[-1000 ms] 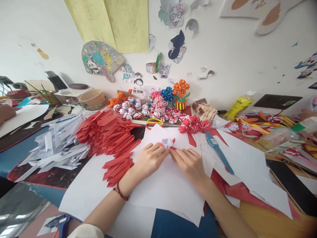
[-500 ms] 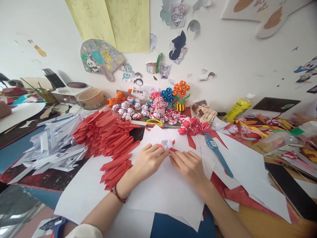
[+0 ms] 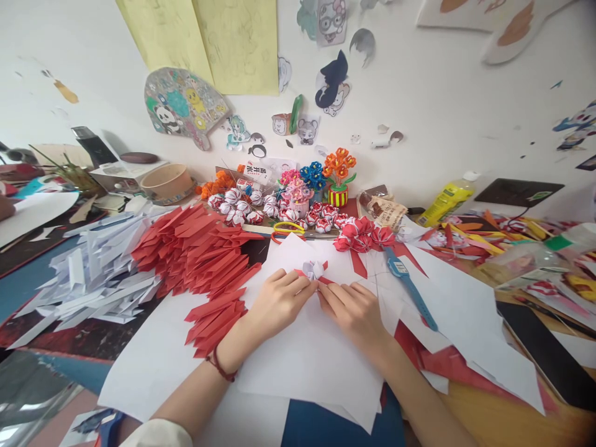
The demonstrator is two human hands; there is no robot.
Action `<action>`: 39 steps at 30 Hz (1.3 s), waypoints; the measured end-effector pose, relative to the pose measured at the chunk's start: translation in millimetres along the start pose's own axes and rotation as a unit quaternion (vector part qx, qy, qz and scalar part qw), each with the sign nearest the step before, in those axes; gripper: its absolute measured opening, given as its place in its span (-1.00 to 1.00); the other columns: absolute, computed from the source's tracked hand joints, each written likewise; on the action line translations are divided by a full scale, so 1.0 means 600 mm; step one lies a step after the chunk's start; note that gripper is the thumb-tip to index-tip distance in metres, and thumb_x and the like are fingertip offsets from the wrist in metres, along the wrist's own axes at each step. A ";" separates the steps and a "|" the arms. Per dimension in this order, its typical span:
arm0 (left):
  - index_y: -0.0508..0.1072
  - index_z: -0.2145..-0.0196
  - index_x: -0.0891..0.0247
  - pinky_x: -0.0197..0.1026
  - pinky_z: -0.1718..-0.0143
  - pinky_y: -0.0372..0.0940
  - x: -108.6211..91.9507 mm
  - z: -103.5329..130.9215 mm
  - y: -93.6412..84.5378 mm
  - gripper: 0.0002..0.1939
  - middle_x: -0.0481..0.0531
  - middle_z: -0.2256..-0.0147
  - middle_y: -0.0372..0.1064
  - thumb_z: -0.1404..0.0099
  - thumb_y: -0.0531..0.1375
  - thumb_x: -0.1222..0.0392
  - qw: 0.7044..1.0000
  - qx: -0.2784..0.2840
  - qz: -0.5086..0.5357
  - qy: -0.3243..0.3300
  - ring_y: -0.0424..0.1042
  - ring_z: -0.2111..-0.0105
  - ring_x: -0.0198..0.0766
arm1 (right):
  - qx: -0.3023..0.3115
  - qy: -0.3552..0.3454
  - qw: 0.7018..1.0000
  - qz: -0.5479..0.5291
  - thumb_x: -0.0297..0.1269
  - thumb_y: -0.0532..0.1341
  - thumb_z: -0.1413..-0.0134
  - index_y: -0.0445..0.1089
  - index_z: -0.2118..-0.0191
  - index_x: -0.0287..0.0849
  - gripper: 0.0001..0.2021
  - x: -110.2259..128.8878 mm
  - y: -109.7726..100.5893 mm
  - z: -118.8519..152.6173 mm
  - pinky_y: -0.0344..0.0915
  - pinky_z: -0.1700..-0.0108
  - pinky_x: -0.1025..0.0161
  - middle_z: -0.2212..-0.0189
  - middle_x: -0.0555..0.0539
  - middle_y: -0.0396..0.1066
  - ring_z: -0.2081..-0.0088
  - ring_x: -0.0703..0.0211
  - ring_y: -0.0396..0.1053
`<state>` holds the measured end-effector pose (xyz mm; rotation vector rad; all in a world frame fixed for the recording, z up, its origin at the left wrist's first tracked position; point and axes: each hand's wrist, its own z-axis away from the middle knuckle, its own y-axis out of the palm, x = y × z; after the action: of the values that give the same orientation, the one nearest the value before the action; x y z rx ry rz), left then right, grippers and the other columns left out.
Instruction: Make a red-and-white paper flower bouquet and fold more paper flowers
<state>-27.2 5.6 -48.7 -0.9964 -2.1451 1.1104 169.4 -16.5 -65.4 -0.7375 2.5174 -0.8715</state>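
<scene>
Between my two hands is a small folded paper piece (image 3: 313,269), white in the middle with red strips sticking out at its sides. My left hand (image 3: 287,299) pinches its lower left part, fingers closed. From the other side my right hand (image 3: 352,308) grips it, and the fingertips of both hands nearly touch. Under them lie white paper sheets (image 3: 311,360). A pile of folded red strips (image 3: 195,248) is left of my left hand, and folded white strips (image 3: 100,267) lie further left. Red and white paper balls (image 3: 361,236) sit behind my hands.
A blue watch (image 3: 410,287) and a black phone (image 3: 544,351) lie to the right. Behind stand small flower pots (image 3: 338,196), a yellow bottle (image 3: 447,200) and a round tan container (image 3: 168,182). Blue-handled scissors (image 3: 110,428) are at lower left.
The view has shifted slightly, so the wall and table things sit a little further left and higher. Both hands keep nearly the same pose around the folded piece.
</scene>
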 end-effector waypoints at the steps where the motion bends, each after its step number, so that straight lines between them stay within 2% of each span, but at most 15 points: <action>1: 0.35 0.02 0.28 -0.16 0.38 0.08 -0.001 0.000 0.000 -0.78 0.03 0.34 0.40 -0.43 0.01 0.31 1.000 0.002 -0.001 0.002 0.34 0.32 -0.25 | 0.002 0.003 1.000 0.001 -0.48 0.24 -0.13 0.47 0.26 -0.28 -0.93 0.001 0.000 0.000 0.05 0.42 0.20 0.57 0.00 0.41 0.54 0.31 0.26; 7: 0.36 0.04 0.28 -0.16 0.38 0.07 0.001 -0.005 0.011 -0.78 0.02 0.36 0.39 -0.44 0.00 0.28 1.000 0.007 0.022 0.001 0.35 0.32 -0.27 | 0.015 0.032 0.999 -0.008 -0.47 0.17 -0.17 0.42 0.33 -0.24 -0.90 0.000 0.004 0.005 0.03 0.44 0.22 0.59 0.01 0.36 0.57 0.31 0.21; 13: 0.39 0.04 0.23 -0.18 0.35 0.10 0.006 -0.010 0.013 -0.78 0.03 0.31 0.43 -0.43 0.03 0.25 0.999 -0.019 0.042 -0.026 0.35 0.35 -0.29 | -0.004 0.072 0.997 -0.037 -0.49 0.17 -0.16 0.42 0.32 -0.23 -0.90 -0.005 0.011 0.011 0.05 0.46 0.24 0.58 0.03 0.37 0.59 0.31 0.17; 24: 0.40 0.09 0.24 -0.15 0.38 0.03 0.001 -0.005 0.015 -0.81 0.02 0.36 0.42 -0.42 0.03 0.26 0.999 -0.032 0.005 -0.027 0.31 0.38 -0.28 | 0.004 0.087 0.993 -0.084 -0.49 0.18 -0.16 0.43 0.30 -0.23 -0.91 0.000 0.009 0.008 0.14 0.44 0.27 0.55 0.00 0.42 0.56 0.31 0.24; 30: 0.44 0.13 0.22 -0.17 0.39 0.04 0.003 -0.006 0.010 -0.77 0.03 0.36 0.42 -0.44 0.01 0.19 0.998 -0.041 0.023 -0.045 0.29 0.40 -0.29 | 0.002 0.090 0.991 -0.101 -0.48 0.17 -0.18 0.43 0.22 -0.21 -0.89 0.000 0.010 0.012 0.20 0.39 0.27 0.48 -0.03 0.47 0.52 0.29 0.32; 39: 0.46 0.16 0.21 -0.16 0.35 0.08 0.000 -0.007 0.013 -0.81 0.03 0.35 0.45 -0.40 0.06 0.21 0.994 -0.055 0.067 -0.069 0.32 0.38 -0.28 | -0.002 0.096 0.987 -0.129 -0.54 0.14 -0.20 0.41 0.10 -0.21 -0.79 -0.002 0.014 0.019 0.29 0.32 0.28 0.38 -0.08 0.52 0.39 0.23 0.44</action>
<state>-21.4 10.9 -53.2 -1.1576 -2.2982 1.1646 173.2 -15.1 -79.0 -1.0434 2.6277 -1.0698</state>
